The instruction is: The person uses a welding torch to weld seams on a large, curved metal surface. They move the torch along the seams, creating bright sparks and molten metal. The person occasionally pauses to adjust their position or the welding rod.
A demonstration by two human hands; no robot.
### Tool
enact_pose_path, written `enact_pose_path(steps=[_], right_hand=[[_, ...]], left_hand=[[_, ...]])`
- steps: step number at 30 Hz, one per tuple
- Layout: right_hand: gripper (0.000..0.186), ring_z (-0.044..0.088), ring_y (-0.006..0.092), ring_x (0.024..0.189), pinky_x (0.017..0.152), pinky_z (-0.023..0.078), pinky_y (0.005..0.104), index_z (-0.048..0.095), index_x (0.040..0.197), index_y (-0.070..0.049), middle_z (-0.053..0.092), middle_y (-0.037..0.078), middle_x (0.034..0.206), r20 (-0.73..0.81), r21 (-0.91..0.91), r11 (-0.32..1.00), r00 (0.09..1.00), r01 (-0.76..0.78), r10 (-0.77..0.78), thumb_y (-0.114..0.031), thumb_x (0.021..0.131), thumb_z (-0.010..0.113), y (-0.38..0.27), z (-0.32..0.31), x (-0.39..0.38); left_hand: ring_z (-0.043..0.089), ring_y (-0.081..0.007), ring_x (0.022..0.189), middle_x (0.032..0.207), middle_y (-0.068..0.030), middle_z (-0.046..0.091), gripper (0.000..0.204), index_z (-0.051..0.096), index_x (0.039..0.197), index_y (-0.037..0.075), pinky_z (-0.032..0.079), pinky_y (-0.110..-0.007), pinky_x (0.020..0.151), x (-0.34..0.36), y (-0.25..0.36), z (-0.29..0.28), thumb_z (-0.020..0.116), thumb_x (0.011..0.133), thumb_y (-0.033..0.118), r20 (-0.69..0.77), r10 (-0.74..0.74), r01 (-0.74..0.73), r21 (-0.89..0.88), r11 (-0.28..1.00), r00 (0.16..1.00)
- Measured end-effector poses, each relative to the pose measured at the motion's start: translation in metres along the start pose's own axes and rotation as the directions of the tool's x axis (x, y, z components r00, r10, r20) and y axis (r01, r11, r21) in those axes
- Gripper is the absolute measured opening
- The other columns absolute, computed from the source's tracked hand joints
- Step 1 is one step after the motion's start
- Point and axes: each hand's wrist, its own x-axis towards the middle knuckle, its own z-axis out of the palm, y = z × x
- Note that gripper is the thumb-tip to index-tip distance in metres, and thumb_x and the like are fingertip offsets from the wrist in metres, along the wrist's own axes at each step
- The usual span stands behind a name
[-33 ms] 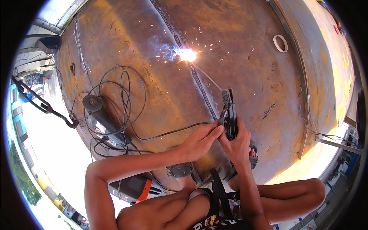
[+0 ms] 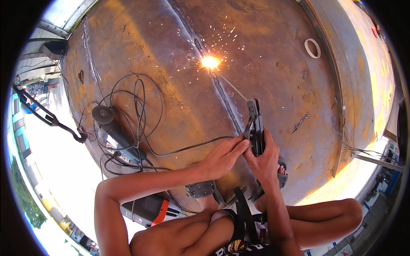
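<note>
Angle grinder (image 2: 119,134) among looped black cable (image 2: 188,149), arc glare (image 2: 210,62) on weld seam (image 2: 225,100), left hand (image 2: 224,154) against left side of electrode holder (image 2: 258,126), fingers bunched, cannot tell if gripping, 1 thin electrode (image 2: 232,87) slanting from arc to holder, right hand (image 2: 265,160) wrapped round holder's lower body.

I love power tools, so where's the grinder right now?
In the head view, the grinder lies toward the left of the rusty metal surface, among loops of dark cable, to the left of the person's left hand.
</note>
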Motion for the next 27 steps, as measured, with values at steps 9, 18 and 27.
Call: enact_pose_path(steps=[9,18,27], right_hand=[[0.062,0.073,0.04,0.085,0.076,0.057,0.0424,0.056,0.131,0.005,0.071,0.023,0.094,-0.009,0.006,1.0,1.0,0.004,-0.004,-0.023,0.082,0.081,0.003,0.0005,0.0055],[0.063,0.074,0.0381,0.084,0.076,0.057,0.0415,0.055,0.133,0.005,0.072,0.022,0.094,0.0,0.0,1.0,1.0,0.001,-0.001,-0.022,0.082,0.081,0.0016,-0.001,0.006],[0.063,0.075,0.0366,0.086,0.077,0.058,0.0407,0.055,0.134,0.004,0.073,0.021,0.096,0.01,0.023,1.0,1.0,-0.018,0.018,-0.021,0.083,0.081,0.0005,-0.0016,0.0064]], left_hand=[[0.049,-0.0131,0.087,0.089,-0.0061,0.056,0.037,0.058,0.125,-0.003,0.045,-0.031,0.084,0.0049,0.0026,-0.001,0.043,0.115,0.03,-0.001,0.024,-0.024,-0.005,1.0,1.0],[0.048,-0.0141,0.086,0.089,-0.0067,0.056,0.038,0.057,0.127,-0.002,0.045,-0.032,0.084,0.0068,-0.0047,-0.0016,0.044,0.114,0.03,-0.009,0.03,-0.029,0.022,0.999,1.0],[0.048,-0.011,0.092,0.094,-0.0029,0.056,0.035,0.059,0.116,-0.002,0.044,-0.029,0.089,0.006,0.0031,-0.0019,0.043,0.115,0.029,0.013,-0.016,0.016,-0.001,1.0,1.0]])
